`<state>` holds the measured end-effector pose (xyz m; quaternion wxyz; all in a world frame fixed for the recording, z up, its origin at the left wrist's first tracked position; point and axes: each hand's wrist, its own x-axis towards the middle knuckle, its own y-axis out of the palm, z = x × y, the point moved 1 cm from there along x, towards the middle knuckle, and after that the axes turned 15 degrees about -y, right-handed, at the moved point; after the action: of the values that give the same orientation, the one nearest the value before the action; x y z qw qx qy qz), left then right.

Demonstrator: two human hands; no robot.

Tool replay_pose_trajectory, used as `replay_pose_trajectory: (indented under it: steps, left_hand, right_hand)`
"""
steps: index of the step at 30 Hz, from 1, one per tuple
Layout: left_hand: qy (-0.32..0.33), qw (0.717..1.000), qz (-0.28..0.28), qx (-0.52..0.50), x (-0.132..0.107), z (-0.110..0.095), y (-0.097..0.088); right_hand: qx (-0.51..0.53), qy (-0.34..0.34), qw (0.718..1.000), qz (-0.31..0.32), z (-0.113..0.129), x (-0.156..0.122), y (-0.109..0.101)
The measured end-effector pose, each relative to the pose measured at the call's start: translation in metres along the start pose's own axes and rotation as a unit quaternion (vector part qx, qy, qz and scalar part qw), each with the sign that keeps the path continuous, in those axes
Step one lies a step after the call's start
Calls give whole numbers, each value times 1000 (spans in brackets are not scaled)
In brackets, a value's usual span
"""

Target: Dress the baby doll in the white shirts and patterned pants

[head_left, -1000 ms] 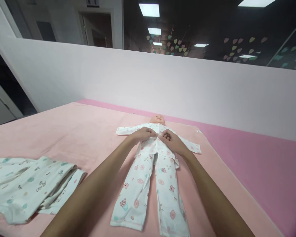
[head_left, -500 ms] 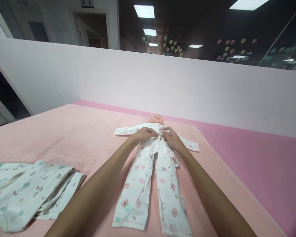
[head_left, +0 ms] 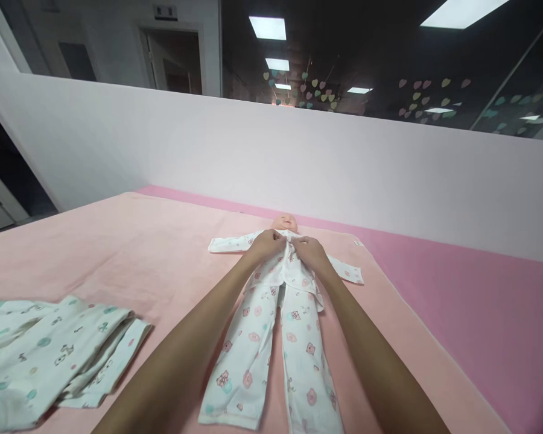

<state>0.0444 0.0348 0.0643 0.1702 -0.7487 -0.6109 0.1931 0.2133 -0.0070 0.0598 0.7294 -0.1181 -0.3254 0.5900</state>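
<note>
A baby doll [head_left: 286,222] lies on its back on the pink blanket [head_left: 140,241], dressed in a white shirt [head_left: 235,243] and white trousers [head_left: 271,349] printed with small pink figures. My left hand [head_left: 265,245] and my right hand [head_left: 309,252] meet on the doll's upper chest, just below its chin. Both pinch the front edges of the shirt, fingers curled and closed on the cloth. The shirt's sleeves lie spread out to either side. My forearms cover part of the doll's body.
A folded pile of white printed baby clothes [head_left: 49,355] lies at the near left of the blanket. A darker pink mat [head_left: 479,301] shows on the right. A white low wall [head_left: 298,150] runs behind, with dark glass above it.
Both hands have moved a little up the doll's chest towards its neck, still pinching the shirt front. The view has shifted slightly.
</note>
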Motion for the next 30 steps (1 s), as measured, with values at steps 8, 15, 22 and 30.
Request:
replay_pose_trajectory:
  steps: [8, 15, 22, 30]
  left_hand:
    - [0, 998, -1, -68, 12, 3, 10]
    - [26, 995, 29, -95, 22, 10, 15]
    - [7, 997, -1, -77, 22, 9, 16]
    - [0, 997, -2, -79, 24, 9, 18]
  right_hand:
    - [4, -4, 1000, 9, -14, 15, 10]
    - [35, -16, 999, 24, -12, 7, 5]
    - [-78, -64, 995, -6, 3, 1, 11]
    - [-211, -110, 971, 23, 14, -6, 16]
